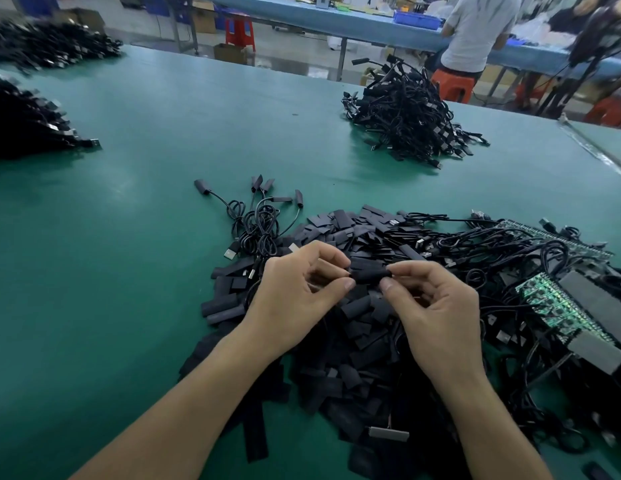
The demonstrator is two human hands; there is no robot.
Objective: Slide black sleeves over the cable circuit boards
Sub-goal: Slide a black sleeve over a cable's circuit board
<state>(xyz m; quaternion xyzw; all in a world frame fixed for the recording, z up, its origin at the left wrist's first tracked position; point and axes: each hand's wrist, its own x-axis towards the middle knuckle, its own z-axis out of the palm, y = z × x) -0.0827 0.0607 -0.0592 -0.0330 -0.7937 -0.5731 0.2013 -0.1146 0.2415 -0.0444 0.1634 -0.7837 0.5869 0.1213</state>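
A short black sleeve (368,274) is held level between both hands above a heap of loose black sleeves (354,327). My left hand (295,292) pinches its left end with thumb and forefinger. My right hand (437,306) pinches its right end the same way. Whether a circuit board is inside the sleeve is hidden. Black cables with bare green circuit boards (558,303) lie tangled at the right. A few cables with sleeved ends (257,216) lie just beyond the heap.
The green table (129,237) holds a pile of finished cables (409,116) at the back right and two dark cable piles (28,116) at the far left. A person (475,29) sits on an orange stool at another bench behind.
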